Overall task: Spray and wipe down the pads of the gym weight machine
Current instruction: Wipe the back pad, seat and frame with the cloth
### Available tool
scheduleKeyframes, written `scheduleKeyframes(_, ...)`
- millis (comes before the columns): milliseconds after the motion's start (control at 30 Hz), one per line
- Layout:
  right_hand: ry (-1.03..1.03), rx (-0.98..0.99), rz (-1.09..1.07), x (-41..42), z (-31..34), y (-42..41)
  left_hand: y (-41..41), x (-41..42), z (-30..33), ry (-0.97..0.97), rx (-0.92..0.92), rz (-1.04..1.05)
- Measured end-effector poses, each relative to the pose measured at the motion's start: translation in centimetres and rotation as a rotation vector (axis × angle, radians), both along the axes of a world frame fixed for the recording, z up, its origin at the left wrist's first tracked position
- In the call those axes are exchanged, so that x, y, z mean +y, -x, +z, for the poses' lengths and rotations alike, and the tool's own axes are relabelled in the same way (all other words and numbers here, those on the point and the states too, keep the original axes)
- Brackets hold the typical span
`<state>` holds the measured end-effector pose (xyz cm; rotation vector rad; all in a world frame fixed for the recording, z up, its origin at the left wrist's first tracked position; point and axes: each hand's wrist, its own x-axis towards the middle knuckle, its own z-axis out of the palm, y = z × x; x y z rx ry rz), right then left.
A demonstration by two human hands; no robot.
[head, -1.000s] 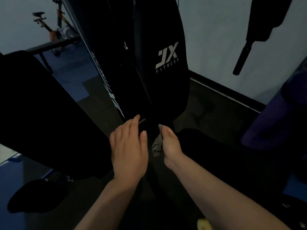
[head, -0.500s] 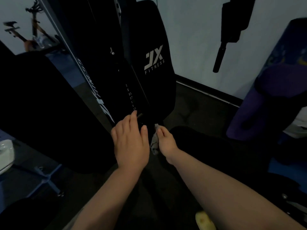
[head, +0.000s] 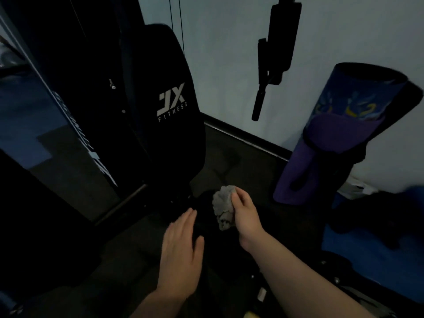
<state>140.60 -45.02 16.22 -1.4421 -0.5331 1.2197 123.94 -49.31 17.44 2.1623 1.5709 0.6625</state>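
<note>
A tall black back pad [head: 165, 106] with a white "JX FITNESS" logo stands upright in the middle of the view. Below it lies a dark seat pad [head: 206, 230], hard to make out in the dim light. My right hand [head: 246, 216] grips a crumpled grey cloth [head: 223, 208] just above the seat pad, under the back pad's lower end. My left hand [head: 181, 253] lies flat with straight fingers on the seat pad, left of the cloth. No spray bottle is visible.
A black machine frame [head: 75, 125] with a slanted white-lettered bar rises at the left. A black handle [head: 273, 60] hangs at the upper right before the pale wall. A rolled purple and blue mat [head: 332, 143] leans in the right corner. Blue floor mats lie at the right.
Both hands have drawn down and away from the back pad's lower end. The right hand turned so the grey cloth shows fully. The view shifted right, revealing the rolled mat.
</note>
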Motion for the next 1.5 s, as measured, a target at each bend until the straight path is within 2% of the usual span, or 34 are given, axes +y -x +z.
scheduleKeyframes(133, 0.125, -0.033, -0.006, -1.1, -3.3, -4.7, -2.7, 1.4, -4.3, 0.116, 0.081, -0.082)
scheduleKeyframes(367, 0.333, -0.194, 0.118, -0.9, -8.9, -11.0, -6.6, 4.5, -10.7, 0.24, 0.14, -0.025)
scheduleKeyframes(633, 0.449, -0.259, 0.213, -2.1, -16.9, -11.9, -9.3, 5.9, -16.8, 0.462, 0.212, -0.111)
scheduleKeyframes(767, 0.458, -0.372, 0.261, -2.5, -21.0, -12.7, -10.9, 8.1, -20.3, 0.526, 0.199, -0.165)
scheduleKeyframes(833, 0.415, -0.531, 0.338, -2.6, -22.4, -13.5, -11.5, 9.3, -21.9, 0.541, 0.19, -0.157)
scheduleKeyframes(967, 0.191, -0.988, 0.5, -1.5, -24.7, -15.0, -12.3, 11.4, -25.5, 0.581, 0.152, -0.093)
scheduleKeyframes(1133, 0.218, -1.36, 0.774, -2.3, -32.0, -14.1, -13.8, 10.4, -30.1, 0.638, 0.082, -0.008)
scheduleKeyframes(1200, 0.265, -1.381, 0.758, -3.4, -34.1, -12.9, -13.8, 9.5, -31.4, 0.654, 0.036, 0.06)
scheduleKeyframes(1300, 0.168, -1.469, 0.795, -3.4, -35.0, -12.6, -13.4, 9.2, -32.8, 0.613, -0.002, 0.137)
scheduleKeyframes(1433, -0.048, -1.589, 1.086, -1.0, -34.2, -17.6, -13.3, 9.5, -33.7, 0.574, -0.026, 0.176)
scheduleKeyframes(1500, -0.005, -1.506, 1.005, -0.6, -34.3, -18.5, -13.7, 9.7, -33.7, 0.564, -0.021, 0.142)
